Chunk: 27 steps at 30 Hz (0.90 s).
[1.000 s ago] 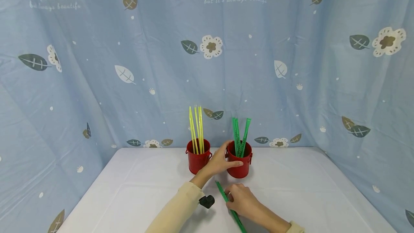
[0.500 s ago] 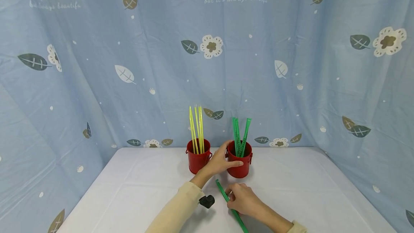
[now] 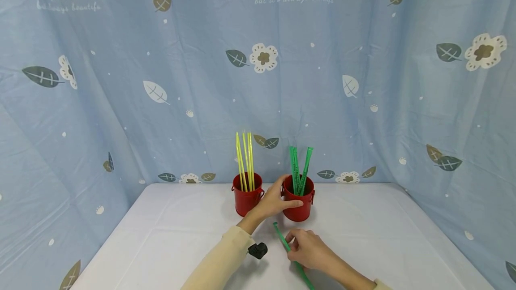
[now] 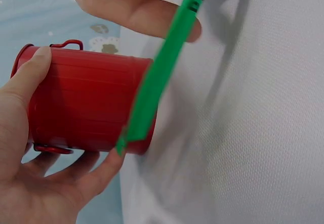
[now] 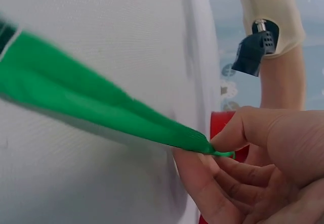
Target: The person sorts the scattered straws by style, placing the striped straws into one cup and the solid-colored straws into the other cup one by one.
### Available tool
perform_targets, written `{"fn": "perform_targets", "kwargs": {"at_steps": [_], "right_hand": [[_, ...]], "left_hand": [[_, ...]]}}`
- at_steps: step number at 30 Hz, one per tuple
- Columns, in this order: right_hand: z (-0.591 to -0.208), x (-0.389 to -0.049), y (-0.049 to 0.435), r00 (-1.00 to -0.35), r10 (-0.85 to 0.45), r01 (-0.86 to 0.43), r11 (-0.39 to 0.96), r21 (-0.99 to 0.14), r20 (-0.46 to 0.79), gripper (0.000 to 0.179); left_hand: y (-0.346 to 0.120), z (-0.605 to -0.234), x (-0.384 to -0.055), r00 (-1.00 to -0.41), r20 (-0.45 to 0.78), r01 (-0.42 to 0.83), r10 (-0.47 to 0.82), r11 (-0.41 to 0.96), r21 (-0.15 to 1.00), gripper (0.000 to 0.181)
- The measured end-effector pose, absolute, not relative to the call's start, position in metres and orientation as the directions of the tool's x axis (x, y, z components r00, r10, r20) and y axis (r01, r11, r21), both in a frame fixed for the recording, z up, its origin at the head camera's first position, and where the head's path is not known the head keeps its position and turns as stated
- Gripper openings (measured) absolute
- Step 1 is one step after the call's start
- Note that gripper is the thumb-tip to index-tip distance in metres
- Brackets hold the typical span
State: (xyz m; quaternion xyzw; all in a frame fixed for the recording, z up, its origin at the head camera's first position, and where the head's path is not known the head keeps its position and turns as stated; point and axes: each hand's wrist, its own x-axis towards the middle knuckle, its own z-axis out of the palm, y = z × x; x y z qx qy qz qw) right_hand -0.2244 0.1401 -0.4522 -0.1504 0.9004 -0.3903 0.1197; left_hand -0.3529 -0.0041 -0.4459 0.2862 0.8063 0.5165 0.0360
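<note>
My left hand grips a small red bucket around its side, near the rim in the left wrist view. Several green wrapped straws stand inside that bucket. In front of it, my right hand pinches another green wrapped straw between thumb and fingers. This straw slants across the space over the table, its far tip pointing toward the bucket. Black lettering shows on its wrapper in the left wrist view. The right wrist view has the thumb and index finger meeting on the straw.
A second red bucket stands to the left, holding several yellow straws. Both buckets stand toward the back of the white table. A blue patterned curtain hangs behind. A black device sits at the left wrist.
My right hand has shifted slightly to the right, carrying the green straw with it, and the straw's far tip has moved right too. The left hand and both buckets have stayed put.
</note>
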Motion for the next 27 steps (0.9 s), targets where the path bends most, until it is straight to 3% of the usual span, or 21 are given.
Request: {"fn": "perform_targets", "kwargs": {"at_steps": [9,27], "right_hand": [[-0.446,-0.221,0.152,-0.932,-0.343,-0.149,0.651,-0.745,-0.113,0.025],[-0.430,-0.219,0.176,-0.932,-0.363,-0.242,0.604,-0.759,0.008,0.029]], "left_hand": [[-0.004,-0.447,-0.354,-0.828,0.246,0.428,0.504,0.284,0.858,0.087],[-0.004,-0.448,-0.354,-0.833,0.248,0.435,0.494,0.309,0.846,0.091]]}}
